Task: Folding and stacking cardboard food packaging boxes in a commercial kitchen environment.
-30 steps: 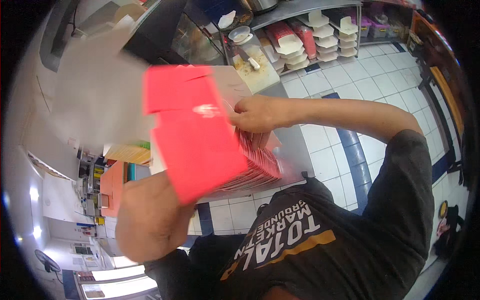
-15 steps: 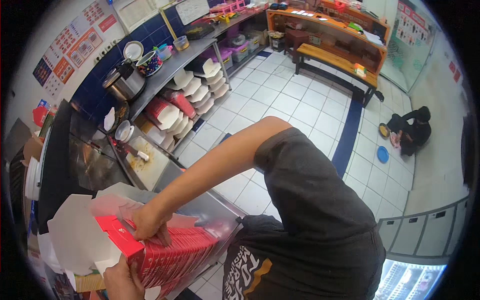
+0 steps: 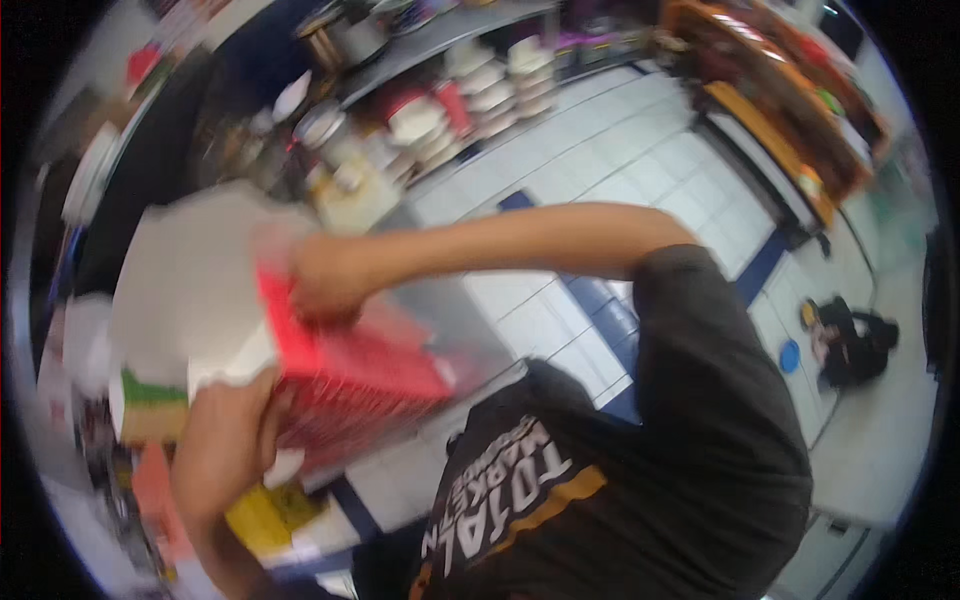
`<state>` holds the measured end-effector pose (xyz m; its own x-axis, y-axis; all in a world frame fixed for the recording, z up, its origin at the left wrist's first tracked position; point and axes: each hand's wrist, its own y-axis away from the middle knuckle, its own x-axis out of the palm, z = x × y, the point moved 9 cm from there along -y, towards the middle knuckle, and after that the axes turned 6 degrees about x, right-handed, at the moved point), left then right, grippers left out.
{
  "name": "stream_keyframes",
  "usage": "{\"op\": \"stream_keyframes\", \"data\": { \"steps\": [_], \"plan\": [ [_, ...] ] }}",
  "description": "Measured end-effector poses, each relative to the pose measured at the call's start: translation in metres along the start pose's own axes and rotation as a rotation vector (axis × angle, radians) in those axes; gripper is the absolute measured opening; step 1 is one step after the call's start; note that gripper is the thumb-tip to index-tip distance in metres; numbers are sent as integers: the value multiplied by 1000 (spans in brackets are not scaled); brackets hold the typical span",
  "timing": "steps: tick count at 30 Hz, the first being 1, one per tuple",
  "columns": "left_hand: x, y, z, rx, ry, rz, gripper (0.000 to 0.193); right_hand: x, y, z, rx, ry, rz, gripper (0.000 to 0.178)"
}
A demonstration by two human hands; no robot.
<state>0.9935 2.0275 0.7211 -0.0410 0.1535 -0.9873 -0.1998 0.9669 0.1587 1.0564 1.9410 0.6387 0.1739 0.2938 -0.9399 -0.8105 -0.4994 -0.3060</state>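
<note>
A thick row of flat red cartons (image 3: 365,385) stands packed together at the lower left, smeared by motion. My left hand (image 3: 225,425) is closed round its near left corner, fingers hooked over the edge. Across the top, my right hand (image 3: 330,278) has its fingers curled down on the far red edge; the fingertips are hidden and blurred. A large whitish cardboard sheet (image 3: 190,275) rises beside the cartons on the left. Pale translucent red film or paper shows at the right hand's knuckles.
Beyond lies a cutting board (image 3: 355,195) on the counter. Stacked white boxes (image 3: 485,90) fill a low shelf under a steel counter. A wooden bench (image 3: 760,150) stands at the far right. Another person (image 3: 855,345) sits low on the tiled floor near a blue plate (image 3: 790,356).
The view has swung, and the room appears shifted and blurred. Both hands remain on the red cartons, which appear higher in the picture; more of my left forearm shows.
</note>
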Motion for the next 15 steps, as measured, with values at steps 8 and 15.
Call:
{"op": "stream_keyframes", "data": {
  "steps": [8,15],
  "plan": [
    [20,31,16,-28,74,-216,26,4,103,-64,761,-1087,-47,57],
    [43,68,27,-426,271,-106,25,146,129,-184,826,-670,-414,48]
  ]
}}
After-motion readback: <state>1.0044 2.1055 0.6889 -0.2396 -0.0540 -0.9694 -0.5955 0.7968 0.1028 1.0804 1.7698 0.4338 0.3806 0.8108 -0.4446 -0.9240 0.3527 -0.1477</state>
